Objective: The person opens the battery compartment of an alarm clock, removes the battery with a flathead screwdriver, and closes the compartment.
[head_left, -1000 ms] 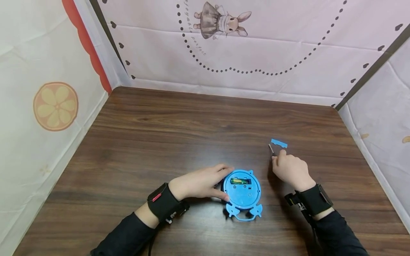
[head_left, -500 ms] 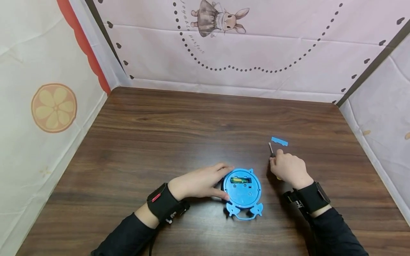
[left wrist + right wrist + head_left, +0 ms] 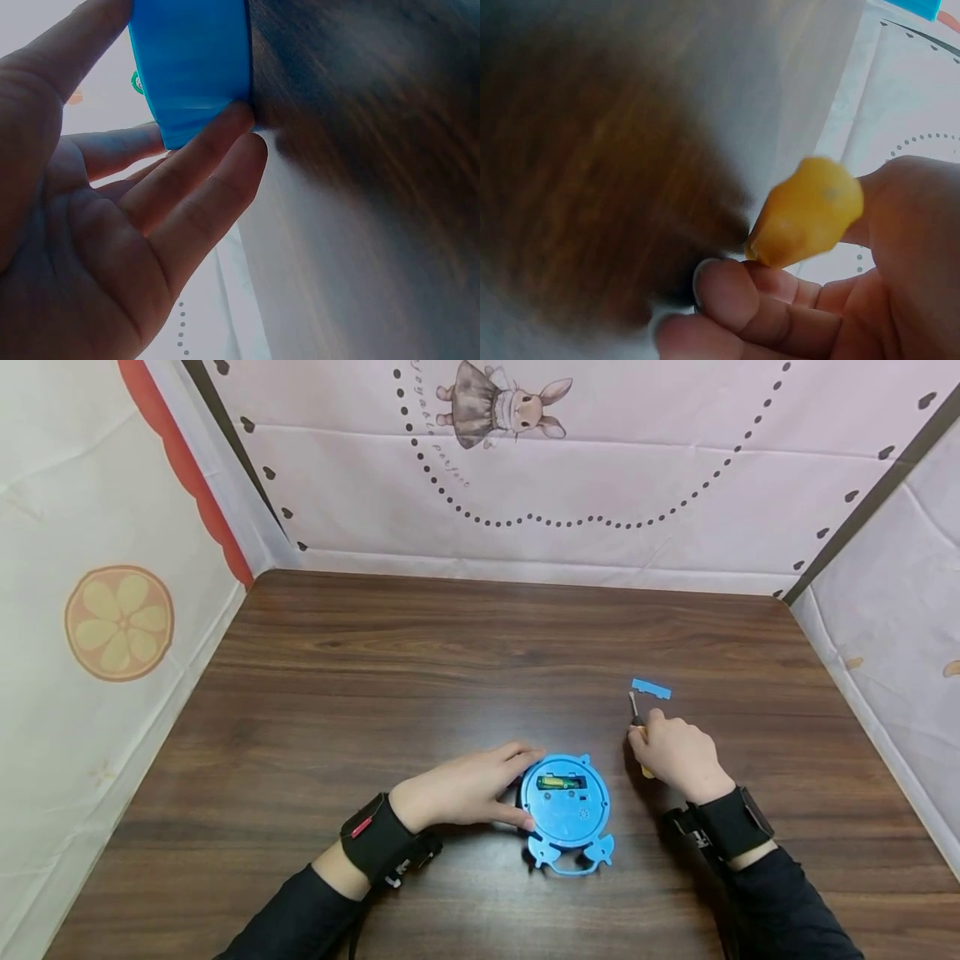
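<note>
Head view: screwdriver (image 3: 637, 722) in R hand (image 3: 678, 756), long axis roughly fore-aft, metal tip pointing away from person & a touch L. Tip sits beyond the knuckles, just beside blue cover strip (image 3: 651, 688); handle shows on L side of the fist. Grip narrow, thumb & fingers wrapped round handle. Blue clock (image 3: 566, 818) lies directly R of L hand (image 3: 465, 789), between the two hands, back face up, lobes & curved loop pointing twd person. L hand holds it by L rim, thumb at near-L edge, index at far-L; L wrist cam: fingertips (image 3: 238, 116) on the side wall.

Battery (image 3: 557, 782) in clock's slot, R of L index tip: green & yellow, long axis L–R. Slot oblong, dark inside. Cover strip lies aslant, R end nearer person, near edge notched.

Clock smooth plastic, round, w/ small holes & dotted grille. Screwdriver shaft silvery, collar dk; R wrist cam shows handle end yellow, rounded, lobed, bit blurred. Tabletop (image 3: 420, 652) under both hands: dk brown wood grain, slight sheen. Black straps (image 3: 381, 843) on both wrists, dk sleeves (image 3: 787, 906) behind.
</note>
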The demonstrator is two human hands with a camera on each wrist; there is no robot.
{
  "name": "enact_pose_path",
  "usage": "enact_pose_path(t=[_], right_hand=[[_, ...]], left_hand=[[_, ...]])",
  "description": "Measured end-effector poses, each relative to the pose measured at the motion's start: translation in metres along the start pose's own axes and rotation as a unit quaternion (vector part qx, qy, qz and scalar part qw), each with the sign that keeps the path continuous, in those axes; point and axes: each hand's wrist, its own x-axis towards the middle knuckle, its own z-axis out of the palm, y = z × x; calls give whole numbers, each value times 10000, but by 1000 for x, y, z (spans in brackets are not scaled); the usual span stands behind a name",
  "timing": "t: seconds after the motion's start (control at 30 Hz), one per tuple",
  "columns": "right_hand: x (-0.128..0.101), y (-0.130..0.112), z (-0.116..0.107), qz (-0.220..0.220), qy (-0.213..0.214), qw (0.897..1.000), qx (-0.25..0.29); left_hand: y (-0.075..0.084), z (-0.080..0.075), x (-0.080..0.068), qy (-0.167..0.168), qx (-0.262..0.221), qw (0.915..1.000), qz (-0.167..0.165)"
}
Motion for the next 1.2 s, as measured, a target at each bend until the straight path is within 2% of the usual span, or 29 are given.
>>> enact_pose_path(t=[0.63,0.83,1.03,1.1,1.2], right_hand=[[-7,1,-5,-9,-30,9998,173],[-10,2,-10,-95,354,9993,-13],[-18,-1,-29,-96,656,9978,-84],[-23,-4,-37,-241,821,9963,-42],[-29,-13,-48,-676,1347,9886,-58]], left_hand=[[0,1,0,45,13,10000,-17],[1,0,0,33,-17,10000,-63],[1,0,0,47,-4,10000,-41],[1,0,0,55,1,10000,-21],[1,0,0,58,-11,10000,-24]])
